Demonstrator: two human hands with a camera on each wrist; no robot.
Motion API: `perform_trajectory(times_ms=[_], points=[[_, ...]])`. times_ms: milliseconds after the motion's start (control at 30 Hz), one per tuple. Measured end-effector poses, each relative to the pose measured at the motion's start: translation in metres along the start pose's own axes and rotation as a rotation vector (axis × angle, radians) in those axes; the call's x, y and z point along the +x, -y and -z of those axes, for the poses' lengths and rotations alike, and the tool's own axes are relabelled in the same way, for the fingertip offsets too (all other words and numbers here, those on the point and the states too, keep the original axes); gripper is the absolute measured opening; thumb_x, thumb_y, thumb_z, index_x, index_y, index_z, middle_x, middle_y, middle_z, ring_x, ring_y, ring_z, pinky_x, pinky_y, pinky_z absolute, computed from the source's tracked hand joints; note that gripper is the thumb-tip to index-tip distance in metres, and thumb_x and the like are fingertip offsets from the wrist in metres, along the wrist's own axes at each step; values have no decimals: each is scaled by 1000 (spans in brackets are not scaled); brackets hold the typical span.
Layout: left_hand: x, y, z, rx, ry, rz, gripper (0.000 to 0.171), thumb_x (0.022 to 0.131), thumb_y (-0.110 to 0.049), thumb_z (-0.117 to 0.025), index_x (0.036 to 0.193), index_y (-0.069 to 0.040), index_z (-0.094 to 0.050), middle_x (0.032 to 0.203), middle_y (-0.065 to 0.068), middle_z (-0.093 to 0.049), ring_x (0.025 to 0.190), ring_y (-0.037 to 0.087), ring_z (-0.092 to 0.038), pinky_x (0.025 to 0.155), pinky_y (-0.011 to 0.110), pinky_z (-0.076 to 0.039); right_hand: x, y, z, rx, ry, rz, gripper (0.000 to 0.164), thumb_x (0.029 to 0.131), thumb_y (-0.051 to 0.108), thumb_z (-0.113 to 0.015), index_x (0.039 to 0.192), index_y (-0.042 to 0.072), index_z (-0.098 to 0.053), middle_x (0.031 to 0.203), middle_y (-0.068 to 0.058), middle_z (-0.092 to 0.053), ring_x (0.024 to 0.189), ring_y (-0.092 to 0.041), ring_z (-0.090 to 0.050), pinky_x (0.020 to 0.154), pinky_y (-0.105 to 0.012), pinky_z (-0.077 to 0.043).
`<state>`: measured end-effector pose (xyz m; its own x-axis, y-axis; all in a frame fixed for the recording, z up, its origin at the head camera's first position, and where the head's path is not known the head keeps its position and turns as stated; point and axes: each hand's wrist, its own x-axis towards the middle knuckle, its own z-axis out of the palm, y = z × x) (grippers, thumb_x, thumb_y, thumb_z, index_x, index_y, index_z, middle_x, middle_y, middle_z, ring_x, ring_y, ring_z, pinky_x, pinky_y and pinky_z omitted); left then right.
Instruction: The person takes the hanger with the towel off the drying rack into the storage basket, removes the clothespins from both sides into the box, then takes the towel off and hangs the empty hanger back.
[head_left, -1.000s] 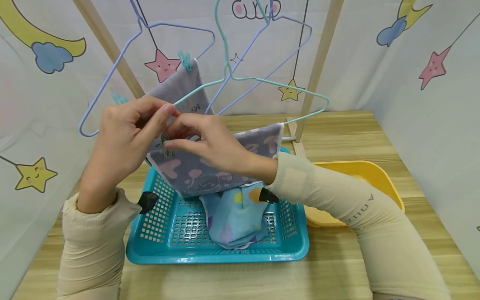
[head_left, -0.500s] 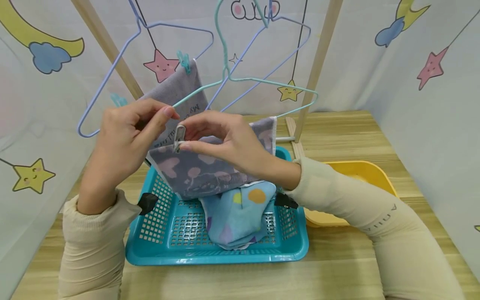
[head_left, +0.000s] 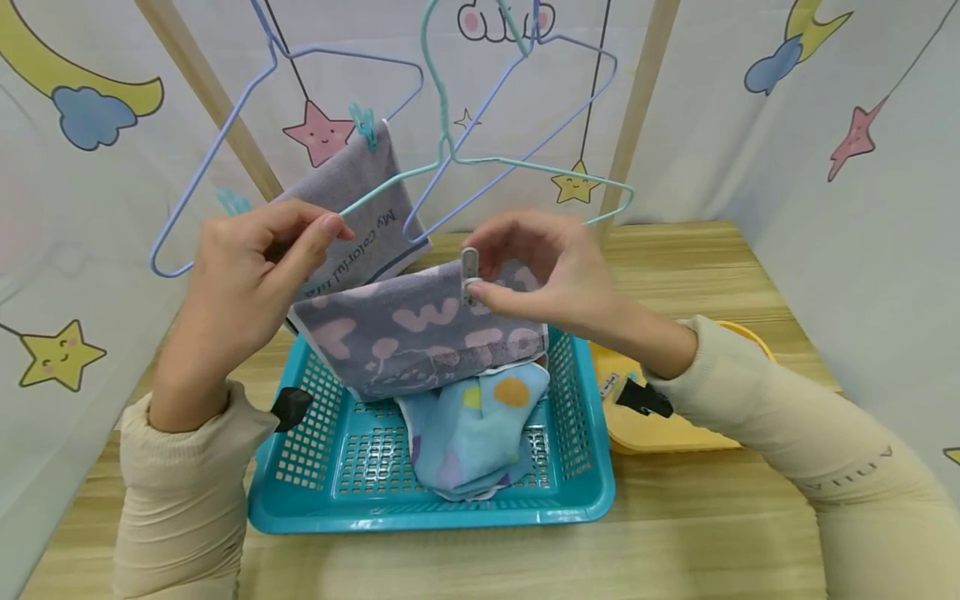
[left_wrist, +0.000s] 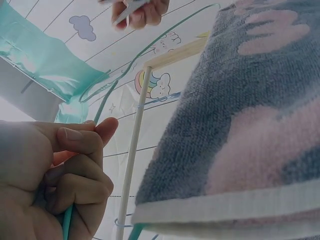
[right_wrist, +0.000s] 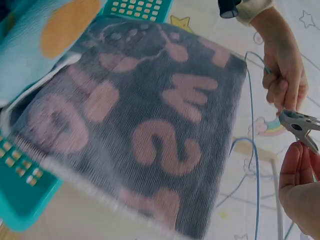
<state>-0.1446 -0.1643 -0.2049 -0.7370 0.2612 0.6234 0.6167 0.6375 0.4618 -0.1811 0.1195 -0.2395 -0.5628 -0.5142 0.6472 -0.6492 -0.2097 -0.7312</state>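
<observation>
My left hand (head_left: 251, 279) grips the left arm of a mint-green wire hanger (head_left: 525, 164), its fingers curled round the wire in the left wrist view. A purple-grey towel (head_left: 420, 333) with pink letters is folded over the hanger's lower bar and hangs into the teal basket (head_left: 427, 521). In front of the towel my right hand (head_left: 558, 267) pinches a grey clothespin (head_left: 470, 273) between thumb and fingers. The right wrist view shows this clothespin (right_wrist: 299, 125) apart from the towel's cloth. A light blue patterned cloth (head_left: 472, 442) lies in the basket.
Behind the left hand, a second grey towel (head_left: 367, 183) hangs by teal clothespins (head_left: 364, 125) from a purple hanger (head_left: 217, 150). Another purple hanger (head_left: 517, 133) hangs behind the green one. A yellow tray (head_left: 675, 417) with clothespins stands right of the basket. Wooden posts (head_left: 637, 108) rise behind.
My right hand has moved right, away from the left hand and the towel's left corner, carrying the grey clothespin. The left hand stays on the hanger. The towel's right end hangs lower.
</observation>
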Motion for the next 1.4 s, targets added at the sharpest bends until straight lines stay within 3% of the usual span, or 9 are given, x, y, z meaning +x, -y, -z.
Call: perform_trajectory(times_ms=[200, 400, 633, 767, 933, 1133, 1233, 1400], points=[[-1, 2, 2, -11, -17, 12, 17, 101, -9, -60, 96, -2, -75, 55, 1, -40, 47, 7, -29, 45, 22, -21, -21, 3, 35, 114, -38, -34, 33, 78, -10, -75, 104, -21, -58, 98, -15, -66, 80, -26, -57, 73, -30, -51], [0, 1, 4, 11, -9, 19, 18, 101, -11, -60, 97, -3, -75, 56, 1, -41, 47, 8, -29, 45, 22, -22, -49, 5, 70, 177, -126, -65, 30, 78, -15, -76, 104, -20, -62, 94, -18, -67, 78, -26, -59, 74, -28, -53], [1, 0, 3, 13, -2, 9, 17, 101, -11, -60, 99, -2, -75, 56, 1, -43, 48, 8, -31, 46, 22, -23, -88, 2, 109, 277, -265, -146, 28, 79, -32, -56, 107, -24, -58, 102, -20, -66, 88, -26, -63, 80, -28, -55], [2, 0, 2, 7, -1, 7, 17, 101, -10, -61, 99, -2, -75, 56, 1, -43, 48, 7, -31, 47, 22, -24, -96, -1, 118, 350, -323, -143, 27, 80, -35, -49, 105, -27, -56, 101, -24, -66, 89, -29, -64, 81, -30, -55], [3, 0, 0, 5, 3, -7, 16, 100, -8, -60, 99, -2, -75, 56, 0, -43, 47, 6, -31, 46, 22, -24, -91, -3, 113, 253, -344, -177, 20, 83, -28, -57, 103, -27, -58, 100, -22, -67, 88, -27, -65, 80, -28, -55], [5, -1, -1, 7, 14, -25, 18, 102, -8, -58, 99, -2, -75, 55, -1, -42, 46, 5, -30, 46, 22, -23, -79, -9, 97, 29, -307, -223, 16, 85, -21, -63, 101, -18, -66, 97, -17, -70, 85, -20, -67, 77, -24, -54], [4, -1, -1, 5, 16, -21, 19, 102, -9, -58, 99, -2, -75, 55, -1, -42, 46, 5, -30, 45, 22, -23, -69, -14, 86, -89, -234, -169, 15, 86, -20, -63, 98, -14, -68, 95, -16, -69, 84, -19, -65, 75, -23, -53], [4, 0, -1, 8, 14, -12, 19, 102, -9, -58, 99, -2, -75, 56, -1, -43, 46, 5, -30, 45, 22, -23, -44, -16, 64, -327, -76, 0, 13, 86, -19, -65, 96, -10, -68, 90, -15, -66, 81, -19, -58, 75, -25, -50]])
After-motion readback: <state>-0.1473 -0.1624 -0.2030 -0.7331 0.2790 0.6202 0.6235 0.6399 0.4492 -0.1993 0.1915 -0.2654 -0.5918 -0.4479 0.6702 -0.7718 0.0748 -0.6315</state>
